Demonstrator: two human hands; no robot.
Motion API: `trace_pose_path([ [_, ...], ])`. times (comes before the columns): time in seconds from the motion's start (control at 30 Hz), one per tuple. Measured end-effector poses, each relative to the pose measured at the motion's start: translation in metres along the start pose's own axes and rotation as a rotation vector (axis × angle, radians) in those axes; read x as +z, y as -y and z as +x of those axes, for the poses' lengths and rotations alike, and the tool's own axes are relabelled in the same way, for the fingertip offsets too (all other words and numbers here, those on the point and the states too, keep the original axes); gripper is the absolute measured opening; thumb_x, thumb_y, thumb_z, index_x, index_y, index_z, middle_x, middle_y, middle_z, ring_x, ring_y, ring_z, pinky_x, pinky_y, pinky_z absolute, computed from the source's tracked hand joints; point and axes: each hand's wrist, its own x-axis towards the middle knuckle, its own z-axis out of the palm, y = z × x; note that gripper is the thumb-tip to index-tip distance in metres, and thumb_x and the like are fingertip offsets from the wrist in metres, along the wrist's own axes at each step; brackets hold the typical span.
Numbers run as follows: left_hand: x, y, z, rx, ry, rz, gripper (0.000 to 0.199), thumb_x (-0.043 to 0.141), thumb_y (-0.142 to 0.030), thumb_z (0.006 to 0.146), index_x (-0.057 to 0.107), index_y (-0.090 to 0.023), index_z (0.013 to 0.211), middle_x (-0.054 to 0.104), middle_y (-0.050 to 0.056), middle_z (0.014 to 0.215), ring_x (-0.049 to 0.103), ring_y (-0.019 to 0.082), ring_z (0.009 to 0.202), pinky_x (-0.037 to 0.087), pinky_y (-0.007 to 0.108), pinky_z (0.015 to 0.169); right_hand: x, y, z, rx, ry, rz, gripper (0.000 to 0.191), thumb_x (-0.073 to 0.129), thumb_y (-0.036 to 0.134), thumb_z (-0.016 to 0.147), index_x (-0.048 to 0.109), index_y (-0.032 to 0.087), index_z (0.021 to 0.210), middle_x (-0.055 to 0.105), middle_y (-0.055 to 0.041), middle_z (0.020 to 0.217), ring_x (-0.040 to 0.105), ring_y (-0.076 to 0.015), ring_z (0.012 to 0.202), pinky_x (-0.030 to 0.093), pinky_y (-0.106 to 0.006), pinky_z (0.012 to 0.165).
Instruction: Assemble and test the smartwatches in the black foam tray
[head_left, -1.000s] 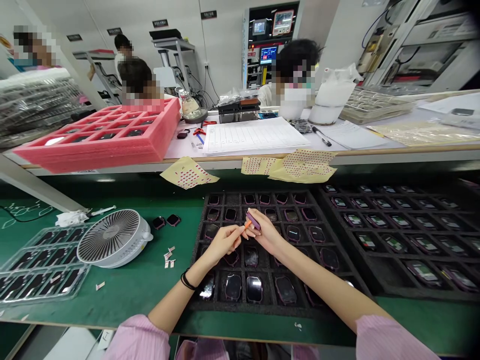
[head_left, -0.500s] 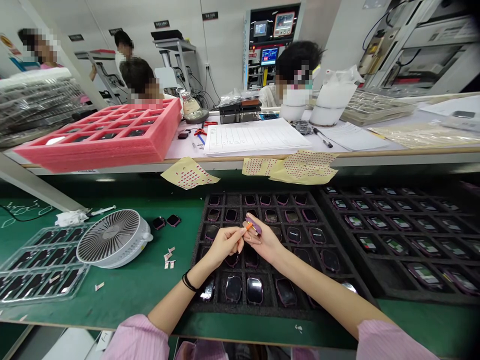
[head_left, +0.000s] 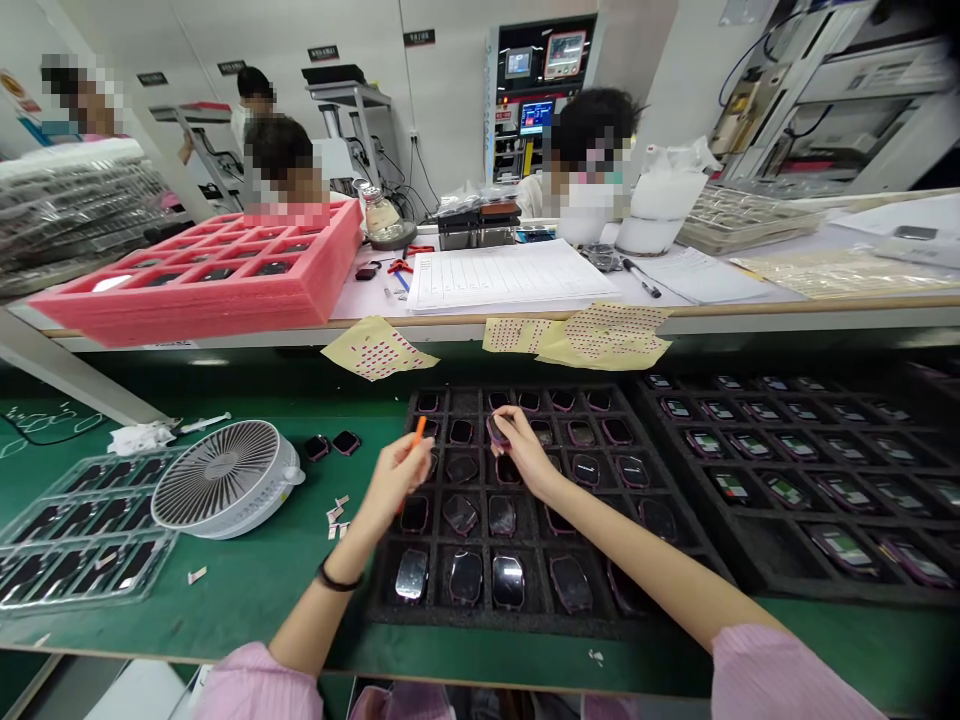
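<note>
Left hand [head_left: 397, 472]: closed around an orange stick tool [head_left: 420, 430], long axis running nearly straight away from the person, top leaning slightly right. Watch case [head_left: 495, 430]: right of the tool, apart from it, above the black foam tray [head_left: 525, 622]; long axis hidden by fingers. Right hand [head_left: 526, 458]: nearer hand, gripping the case; hands well apart.

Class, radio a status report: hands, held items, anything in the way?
Left hand grips orange tool. Right hand holds purple watch body over black foam tray. No obstruction seen; white fan stands apart.
</note>
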Motion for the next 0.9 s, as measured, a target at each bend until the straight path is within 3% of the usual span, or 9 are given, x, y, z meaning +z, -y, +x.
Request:
trace_pose_path([
  [0.07, -0.034, 0.003, -0.006, 0.026, -0.039, 0.301, 0.043, 0.050, -0.054, 0.077, 0.038, -0.019, 0.055, 0.040, -0.005, 0.044, 0.035, 0.008, 0.041, 0.026, 0.021, 0.045, -0.007, -0.005, 0.024, -0.095, -0.027, -0.273, 0.015, 0.049, 0.037, 0.082, 0.049, 0.024, 0.090, 0.052, 0.0024, 0.074, 0.048, -0.0128, 0.057, 0.043, -0.027, 0.058],
  [0.13, -0.063, 0.008, -0.014, -0.075, -0.014, 0.583, 0.041, 0.046, -0.052, 0.079, 0.041, -0.019, 0.055, 0.046, -0.002, 0.046, 0.042, 0.011, 0.045, 0.029, 0.023, 0.048, -0.006, -0.009, 0.050, -0.133, -0.014, -0.393, 0.011, 0.052, 0.028, 0.080, 0.052, 0.023, 0.091, 0.057, 0.0001, 0.081, 0.054, -0.0154, 0.070, 0.044, -0.031, 0.071],
  [0.23, -0.086, 0.017, -0.025, -0.253, -0.017, 0.845, 0.037, 0.038, -0.046, 0.084, 0.042, -0.020, 0.058, 0.055, 0.001, 0.054, 0.049, 0.015, 0.048, 0.029, 0.024, 0.050, 0.008, -0.018, 0.085, -0.149, 0.032, -0.505, 0.012, 0.053, 0.019, 0.080, 0.055, 0.022, 0.091, 0.061, -0.0028, 0.089, 0.057, -0.0186, 0.085, 0.042, -0.033, 0.083],
  [0.37, -0.089, 0.028, -0.033, -0.362, -0.040, 0.996, 0.034, 0.035, -0.041, 0.086, 0.039, -0.021, 0.058, 0.060, 0.005, 0.058, 0.056, 0.019, 0.055, 0.029, 0.025, 0.050, 0.023, -0.034, 0.111, -0.126, 0.121, -0.676, 0.012, 0.053, 0.012, 0.079, 0.061, 0.020, 0.081, 0.066, -0.0062, 0.090, 0.060, -0.0217, 0.088, 0.042, -0.036, 0.084],
  [0.47, -0.091, 0.033, -0.032, -0.384, -0.016, 1.025, 0.035, 0.035, -0.041, 0.086, 0.038, -0.021, 0.057, 0.061, 0.005, 0.058, 0.057, 0.020, 0.056, 0.029, 0.024, 0.050, 0.018, -0.039, 0.118, -0.116, 0.218, -0.782, 0.014, 0.054, 0.013, 0.080, 0.065, 0.019, 0.075, 0.069, -0.0071, 0.086, 0.062, -0.0237, 0.087, 0.042, -0.037, 0.084],
  [0.7, -0.095, 0.032, -0.028, -0.334, -0.012, 1.029, 0.034, 0.033, -0.041, 0.087, 0.042, -0.021, 0.062, 0.062, 0.005, 0.063, 0.057, 0.020, 0.057, 0.029, 0.024, 0.050, -0.003, -0.023, 0.131, -0.186, 0.484, -0.875, 0.023, 0.048, 0.014, 0.086, 0.070, 0.019, 0.080, 0.071, -0.0039, 0.093, 0.063, -0.0191, 0.091, 0.043, -0.029, 0.083],
  [0.9, -0.088, 0.032, -0.028, -0.353, -0.003, 1.008, 0.033, 0.034, -0.042, 0.087, 0.046, -0.021, 0.064, 0.062, 0.005, 0.064, 0.058, 0.020, 0.058, 0.029, 0.025, 0.050, 0.005, -0.026, 0.129, -0.245, 0.523, -0.975, 0.013, 0.053, 0.018, 0.086, 0.064, 0.020, 0.093, 0.066, -0.0048, 0.099, 0.058, -0.0208, 0.099, 0.040, -0.035, 0.088],
])
